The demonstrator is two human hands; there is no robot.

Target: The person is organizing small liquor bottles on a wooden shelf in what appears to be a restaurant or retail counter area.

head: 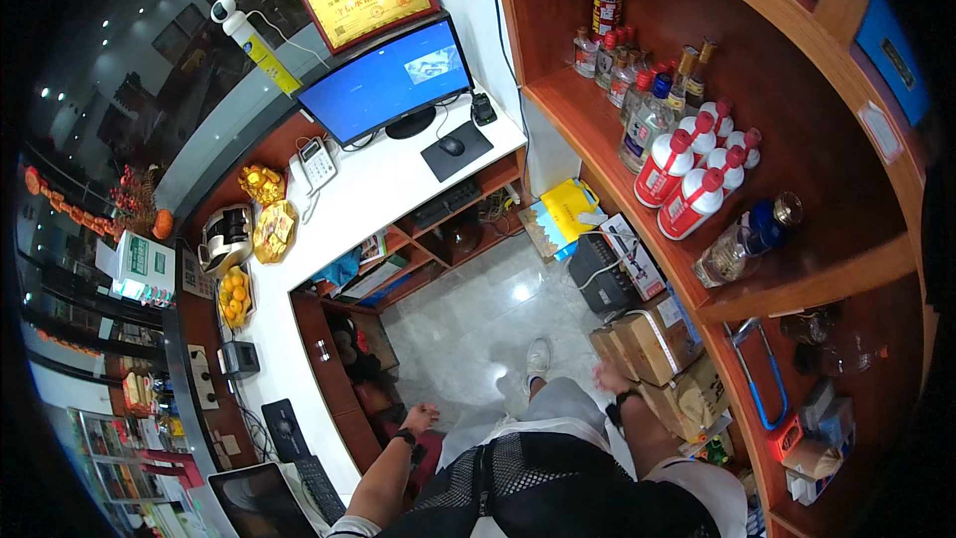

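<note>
Low in the view, my left hand (422, 419) hangs beside my thigh, near the drawers under the white counter (381, 194); its fingers are loosely bent and hold nothing. On the other side, my right hand (612, 379) has its fingers apart, empty, close to the stacked cardboard boxes (657, 347). Both wrists wear dark bands. On the counter stand a monitor (388, 82), a black mouse (451, 146) on a mouse pad, a desk telephone (314, 163), a golden figurine (262, 184) and a plate of orange fruit (235, 297).
Wooden shelves (545, 90) at the right hold liquor bottles and several white-and-red bottles (691, 203). A black device (603, 276), a yellow bag (571, 208) and the boxes stand on the tiled floor (463, 321). A keyboard (321, 489) and a dark screen (261, 504) lie at lower left.
</note>
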